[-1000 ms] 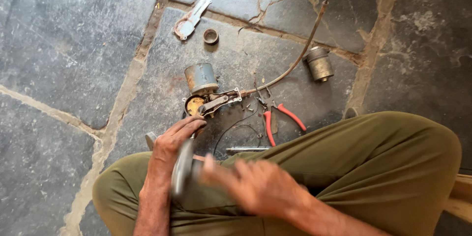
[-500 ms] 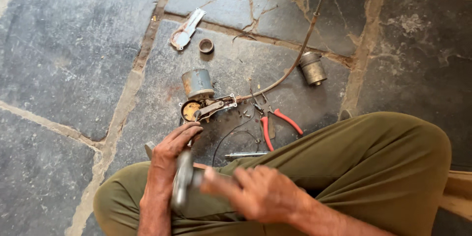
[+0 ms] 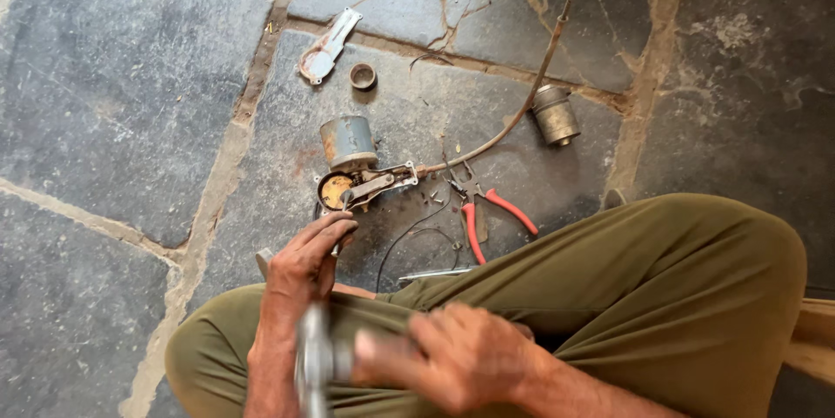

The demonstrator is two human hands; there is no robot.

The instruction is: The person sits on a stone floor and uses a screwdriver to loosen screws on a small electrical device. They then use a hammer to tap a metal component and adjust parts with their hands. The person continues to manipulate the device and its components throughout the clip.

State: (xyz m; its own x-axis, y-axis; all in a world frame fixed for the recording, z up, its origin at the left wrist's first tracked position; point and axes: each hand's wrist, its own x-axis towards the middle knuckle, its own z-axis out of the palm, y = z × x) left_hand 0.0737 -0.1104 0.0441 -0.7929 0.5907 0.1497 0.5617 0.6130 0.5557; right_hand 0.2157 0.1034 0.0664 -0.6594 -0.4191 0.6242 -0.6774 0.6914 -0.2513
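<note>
- My left hand [image 3: 304,266] hangs just above my lap, fingers curled loosely. A thin metal piece seems to pass under the fingertips, but I cannot tell whether the hand grips it or only rests on it.
- My right hand [image 3: 452,357] is closed around a grey metal part [image 3: 315,366], held over my thighs near the bottom edge of the view. The part is blurred, so its shape is unclear.
- If that hold loosens, I judge the part would drop onto the stone floor [image 3: 113,96] or roll under my leg.
- The opened motor housing [image 3: 352,161] lies on the floor just beyond my left hand, its round cavity exposed. Grit from the stone joints could get in.
- Tiny screws [image 3: 430,196] lie loose beside the red-handled pliers [image 3: 483,214]. A knee shift could scatter them into the cracks.
- The thin black wire [image 3: 409,244] loops close to my shin, and the long cable [image 3: 531,87] runs off to the floor's top edge. Catching either could drag the housing.
- The small ring [image 3: 363,76] and flat bracket [image 3: 323,48] sit well apart, easy to overlook.
</note>
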